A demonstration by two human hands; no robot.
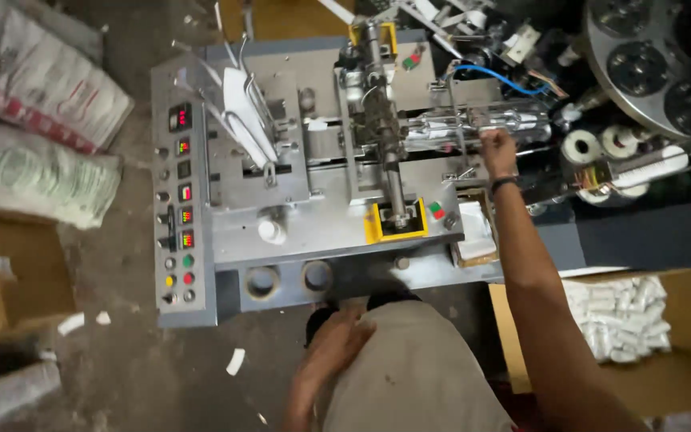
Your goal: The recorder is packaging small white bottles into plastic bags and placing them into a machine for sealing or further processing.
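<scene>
I stand over a grey metal machine (281,232) and look down on it. My right hand (496,150) reaches across to a shiny metal cylinder part (473,126) near the machine's right side and touches it; a dark band sits on that wrist. My left hand (337,340) rests low by my thigh, fingers loosely curled, holding nothing that I can see. A stack of white paper blanks (243,112) stands in a feeder at the upper left of the machine. A central steel shaft (385,120) runs between two yellow brackets.
A control panel (179,216) with red displays and coloured buttons lines the machine's left edge. Printed sacks (33,120) lie on the floor at left, beside a cardboard box (9,272). A box of white paper cups (617,316) sits at right. A round turret (649,56) is upper right.
</scene>
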